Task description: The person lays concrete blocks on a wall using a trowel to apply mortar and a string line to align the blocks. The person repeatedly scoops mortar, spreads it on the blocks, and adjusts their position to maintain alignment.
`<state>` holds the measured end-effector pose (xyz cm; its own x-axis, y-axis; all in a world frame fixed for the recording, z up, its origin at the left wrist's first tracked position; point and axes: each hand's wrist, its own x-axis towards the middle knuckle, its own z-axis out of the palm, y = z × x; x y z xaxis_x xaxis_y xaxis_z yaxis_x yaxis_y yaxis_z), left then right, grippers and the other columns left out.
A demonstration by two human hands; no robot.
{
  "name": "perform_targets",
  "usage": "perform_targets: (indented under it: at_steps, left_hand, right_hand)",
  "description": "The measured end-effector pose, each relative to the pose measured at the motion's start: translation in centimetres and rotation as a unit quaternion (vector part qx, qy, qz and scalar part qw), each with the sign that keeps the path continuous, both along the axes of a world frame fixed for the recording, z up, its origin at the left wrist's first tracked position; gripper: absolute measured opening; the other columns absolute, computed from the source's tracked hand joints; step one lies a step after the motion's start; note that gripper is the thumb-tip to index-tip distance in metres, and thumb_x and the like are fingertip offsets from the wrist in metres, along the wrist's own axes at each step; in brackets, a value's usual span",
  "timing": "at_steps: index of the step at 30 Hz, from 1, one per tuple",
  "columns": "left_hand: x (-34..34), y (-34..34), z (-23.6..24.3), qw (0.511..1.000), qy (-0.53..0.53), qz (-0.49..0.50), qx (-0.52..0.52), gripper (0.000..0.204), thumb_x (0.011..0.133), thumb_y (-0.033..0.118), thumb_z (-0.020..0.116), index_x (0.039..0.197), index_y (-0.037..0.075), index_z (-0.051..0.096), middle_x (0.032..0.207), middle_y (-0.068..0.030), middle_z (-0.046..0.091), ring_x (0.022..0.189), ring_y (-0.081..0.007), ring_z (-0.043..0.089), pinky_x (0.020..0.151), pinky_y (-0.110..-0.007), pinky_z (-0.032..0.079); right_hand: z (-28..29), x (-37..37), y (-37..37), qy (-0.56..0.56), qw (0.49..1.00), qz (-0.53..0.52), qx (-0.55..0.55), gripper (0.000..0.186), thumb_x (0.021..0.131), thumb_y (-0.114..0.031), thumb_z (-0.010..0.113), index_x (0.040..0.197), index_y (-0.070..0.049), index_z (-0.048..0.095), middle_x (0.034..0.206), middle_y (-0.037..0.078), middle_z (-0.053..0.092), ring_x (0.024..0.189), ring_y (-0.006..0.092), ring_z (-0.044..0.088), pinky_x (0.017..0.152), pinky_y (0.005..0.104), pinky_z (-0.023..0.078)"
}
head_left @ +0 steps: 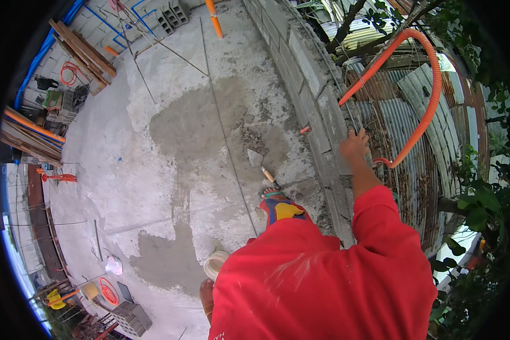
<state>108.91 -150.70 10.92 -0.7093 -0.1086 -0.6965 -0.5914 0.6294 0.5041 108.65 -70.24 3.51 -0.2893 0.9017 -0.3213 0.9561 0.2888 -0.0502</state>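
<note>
My right hand reaches out to the right and rests at the top of the grey block wall. Its fingers are apart, and I see nothing held in them. The orange corrugated hose loops close beside it. My left hand does not show; the red shirt covers that side. On the floor in front of my sandalled foot lies a trowel with a wooden handle. A small heap of mortar sits just beyond its blade. By my other foot stands a whitish bucket.
Damp grey patches mark the concrete floor. A long thin rod lies across it. Planks, hollow blocks and an orange pipe stand along the far and left sides. Rusty corrugated roofing lies beyond the wall.
</note>
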Motion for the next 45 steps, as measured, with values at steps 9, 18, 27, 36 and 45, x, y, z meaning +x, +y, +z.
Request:
perform_targets:
  at_steps: [9, 18, 27, 36, 45]
  left_hand:
    - [-3.3, 3.7, -1.4, 0.998, -0.006, 0.064, -0.001, 0.038, 0.103, 0.028, 0.060, 0.126, -0.002, 0.065, 0.104, -0.0098, 0.071, 0.083, -0.0177, 0.066, 0.066, -0.034, 0.054]
    - [-2.0, 3.3, -2.2, 0.996, -0.039, -0.036, -0.066, 0.040, 0.103, 0.029, 0.060, 0.125, -0.004, 0.066, 0.103, -0.0123, 0.073, 0.083, -0.0200, 0.068, 0.070, -0.035, 0.056]
    - [-4.9, 5.9, -0.2, 0.993, -0.047, -0.063, -0.087, 0.042, 0.102, 0.029, 0.061, 0.124, -0.006, 0.067, 0.103, -0.0148, 0.074, 0.082, -0.0222, 0.070, 0.073, -0.036, 0.057]
    - [-6.5, 3.5, -1.8, 0.987, 0.144, 0.058, -0.051, 0.043, 0.099, 0.035, 0.065, 0.119, -0.003, 0.072, 0.110, -0.0217, 0.075, 0.095, -0.0295, 0.074, 0.087, -0.039, 0.056]
    - [6.7, 2.7, -2.0, 0.979, 0.058, 0.176, -0.089, 0.046, 0.099, 0.042, 0.063, 0.120, 0.002, 0.074, 0.125, -0.0213, 0.072, 0.118, -0.0400, 0.066, 0.105, -0.043, 0.050]
  right_hand:
    - [-0.1, -2.8, 2.4, -0.013, 0.997, -0.039, -0.060, 0.062, 0.102, -0.031, 0.062, 0.159, -0.017, 0.043, 0.174, 0.015, 0.008, 0.159, 0.0398, 0.013, 0.115, 0.0693, 0.032]
    - [-1.8, 0.1, 6.9, 0.178, 0.979, -0.080, 0.061, 0.019, 0.094, -0.021, 0.070, 0.100, -0.003, 0.073, 0.102, 0.021, 0.073, 0.095, 0.0400, 0.072, 0.082, 0.0526, 0.057]
    - [-5.4, 2.2, 9.6, 0.176, 0.981, -0.044, 0.067, 0.021, 0.094, -0.020, 0.067, 0.092, 0.000, 0.073, 0.094, 0.025, 0.074, 0.093, 0.0451, 0.071, 0.083, 0.0546, 0.056]
    - [-5.9, -1.3, 6.9, 0.238, 0.970, 0.041, -0.017, 0.026, 0.092, -0.018, 0.065, 0.096, 0.006, 0.073, 0.086, 0.023, 0.074, 0.078, 0.0408, 0.072, 0.072, 0.0517, 0.053]
    - [-13.9, -14.4, -16.5, -0.053, 0.816, 0.497, -0.291, 0.033, 0.092, -0.030, 0.070, 0.097, 0.002, 0.072, 0.089, 0.022, 0.071, 0.076, 0.0370, 0.069, 0.074, 0.0513, 0.055]
